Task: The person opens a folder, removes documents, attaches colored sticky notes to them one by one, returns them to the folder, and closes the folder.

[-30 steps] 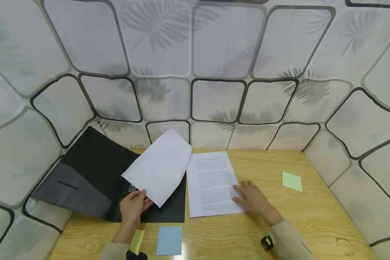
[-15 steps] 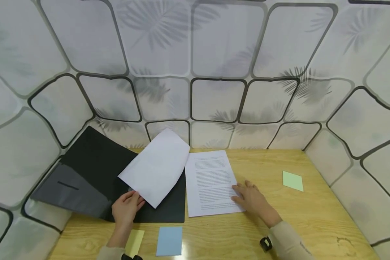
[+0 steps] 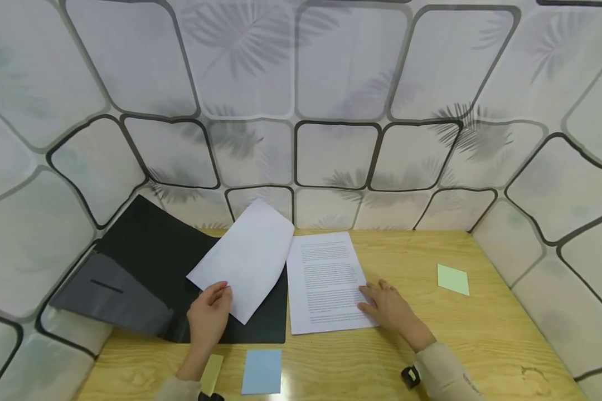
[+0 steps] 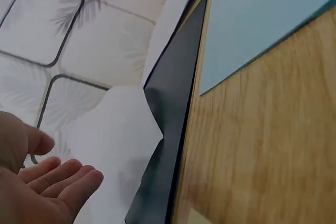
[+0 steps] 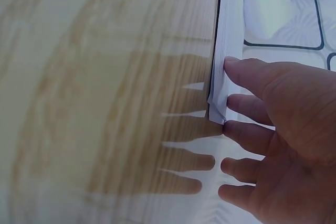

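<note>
A blank white sheet (image 3: 248, 256) lies slanted and curved over the open black folder (image 3: 155, 245). My left hand (image 3: 209, 314) is at the sheet's lower left edge. In the left wrist view, the thumb and fingers (image 4: 79, 184) of that hand are apart with no paper between them, the sheet just beyond. To the right is a stack of printed paper (image 3: 326, 284), text facing up. My right hand (image 3: 391, 309) rests on its right edge with extended fingers. The right wrist view has the thumb and fingertips touching the stack's edge (image 5: 220, 93).
A blue sticky-note pad (image 3: 262, 372) and a yellow one (image 3: 211, 374) lie near the table's front. Farther right on the wooden table (image 3: 481, 334) is a green note (image 3: 452, 279). A patterned wall (image 3: 336, 153) surrounds the back and sides.
My left hand moved left with the sheet's lower corner, then came back right and slightly up. The sheet has shifted slightly right again. My right hand stays on the stack.
</note>
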`<state>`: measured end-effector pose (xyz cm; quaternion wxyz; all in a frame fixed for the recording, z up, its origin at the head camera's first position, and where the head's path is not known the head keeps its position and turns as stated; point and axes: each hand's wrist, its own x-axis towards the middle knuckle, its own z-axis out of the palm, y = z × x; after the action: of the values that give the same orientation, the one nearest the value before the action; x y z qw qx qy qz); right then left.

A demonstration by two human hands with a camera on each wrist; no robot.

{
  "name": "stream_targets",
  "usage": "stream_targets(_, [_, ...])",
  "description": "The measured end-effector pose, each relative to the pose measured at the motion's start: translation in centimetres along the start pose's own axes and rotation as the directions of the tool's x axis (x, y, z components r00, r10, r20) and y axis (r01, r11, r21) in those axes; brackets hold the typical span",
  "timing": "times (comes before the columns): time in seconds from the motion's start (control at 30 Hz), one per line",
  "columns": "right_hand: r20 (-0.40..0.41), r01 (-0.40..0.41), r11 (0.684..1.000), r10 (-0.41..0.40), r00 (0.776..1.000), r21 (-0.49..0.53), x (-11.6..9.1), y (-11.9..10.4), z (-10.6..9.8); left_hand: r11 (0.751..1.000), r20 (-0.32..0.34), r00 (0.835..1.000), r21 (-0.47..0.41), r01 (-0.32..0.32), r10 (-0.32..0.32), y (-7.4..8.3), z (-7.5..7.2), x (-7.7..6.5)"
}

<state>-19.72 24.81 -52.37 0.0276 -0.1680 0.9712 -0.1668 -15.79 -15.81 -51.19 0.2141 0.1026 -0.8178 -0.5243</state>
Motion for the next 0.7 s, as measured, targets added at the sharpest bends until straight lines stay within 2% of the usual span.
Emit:
stream_targets(0.07, [-0.006, -0.002, 1.000, 0.002, 1.000, -0.001, 0.0, 0.0, 0.0, 0.987, 0.107, 0.988, 0.105, -0.124, 0.113, 0.5, 1.2, -0.3])
stream_targets(0.1, [-0.008, -0.004, 1.000, 0.004, 1.000, 0.000, 0.0, 0.0, 0.1, 0.970, 0.180, 0.970, 0.151, -0.189, 0.161, 0.8, 1.9, -0.4])
stream_targets(0.13, [-0.011, -0.005, 1.000, 0.005, 1.000, -0.002, 0.0, -0.1, 0.1, 0.951, 0.260, 0.945, 0.182, -0.250, 0.199, 1.1, 2.5, -0.6])
stream_targets(0.2, [-0.016, -0.007, 1.000, 0.007, 1.000, 0.001, 0.1, -0.2, 0.1, 0.908, 0.417, 0.878, 0.228, -0.352, 0.236, 1.7, 3.6, -1.0])
stream_targets(0.27, [-0.016, -0.012, 1.000, 0.012, 1.000, 0.006, 0.1, -0.3, 0.1, 0.860, 0.547, 0.800, 0.258, -0.440, 0.246, 2.2, 4.7, -1.3])
stream_targets(0.33, [-0.011, -0.023, 0.999, 0.023, 1.000, 0.022, 0.1, -0.4, 0.2, 0.813, 0.642, 0.727, 0.274, -0.513, 0.242, 2.7, 5.7, -1.5])
stream_targets(0.37, [-0.010, -0.025, 0.999, 0.025, 1.000, 0.024, 0.2, -0.4, 0.2, 0.792, 0.678, 0.697, 0.283, -0.541, 0.233, 2.8, 6.1, -1.6])
stream_targets(0.43, [-0.006, -0.037, 0.999, 0.037, 0.999, 0.031, 0.2, -0.4, 0.2, 0.743, 0.731, 0.650, 0.313, -0.592, 0.210, 3.1, 6.8, -1.9])
stream_targets(0.5, [-0.003, -0.044, 0.998, 0.044, 0.999, 0.036, 0.1, -0.5, 0.2, 0.694, 0.765, 0.618, 0.345, -0.631, 0.182, 3.1, 7.3, -2.0])
stream_targets(0.6, [0.007, -0.044, 0.997, 0.043, 0.999, 0.056, -0.1, -0.4, 0.0, 0.641, 0.795, 0.591, 0.381, -0.666, 0.141, 3.1, 7.8, -2.1])
stream_targets(0.67, [0.016, -0.036, 0.994, 0.034, 0.999, 0.107, -0.1, 0.1, -0.4, 0.628, 0.804, 0.581, 0.390, -0.673, 0.124, 3.0, 7.9, -2.0])
stream_targets(0.7, [0.016, -0.041, 0.989, 0.039, 0.999, 0.140, -0.1, 0.5, -0.6, 0.631, 0.807, 0.578, 0.388, -0.671, 0.118, 2.9, 8.0, -1.9])
